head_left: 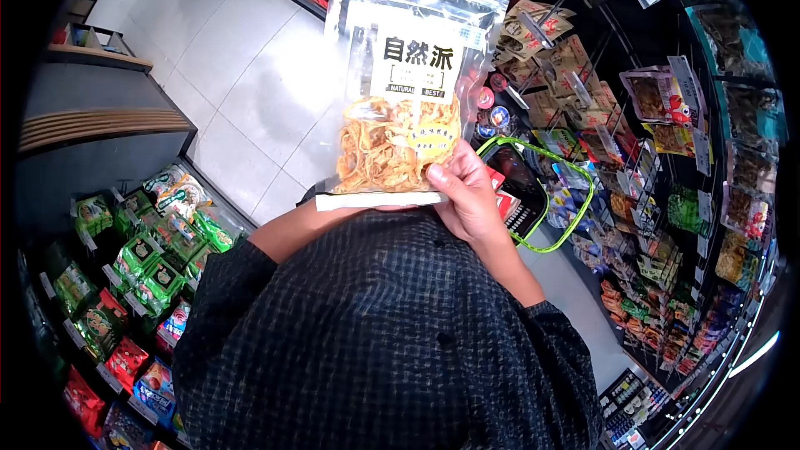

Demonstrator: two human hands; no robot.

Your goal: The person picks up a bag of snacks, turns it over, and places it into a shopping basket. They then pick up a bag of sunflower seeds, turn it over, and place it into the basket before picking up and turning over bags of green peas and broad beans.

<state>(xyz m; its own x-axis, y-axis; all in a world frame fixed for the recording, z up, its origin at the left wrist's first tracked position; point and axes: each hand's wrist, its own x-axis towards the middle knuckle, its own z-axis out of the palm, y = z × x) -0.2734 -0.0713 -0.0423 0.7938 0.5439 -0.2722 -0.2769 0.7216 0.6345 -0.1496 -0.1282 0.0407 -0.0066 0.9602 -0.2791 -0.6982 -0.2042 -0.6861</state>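
Note:
A clear zip-top bag of dried shredded snack [392, 146], printed with black Chinese characters and "NATURAL IS BEST", stands upright before my chest. My right hand [468, 196] grips its lower right corner, thumb on the front and the other fingers behind. From the left, my left forearm [287, 232] reaches to the bag's bottom edge. The bag hides my left hand and its fingers, so their grip does not show. Yellowish-brown strips fill the bag's lower half, and a yellow round label sits on the front.
A shopping basket with a bright green rim [593, 192] is beyond my right forearm. Hanging snack packs [658, 100] line the rack on the right. Low shelves at left hold green snack bags [150, 262] and red packs [125, 362]. Pale floor tiles [258, 75] stretch ahead.

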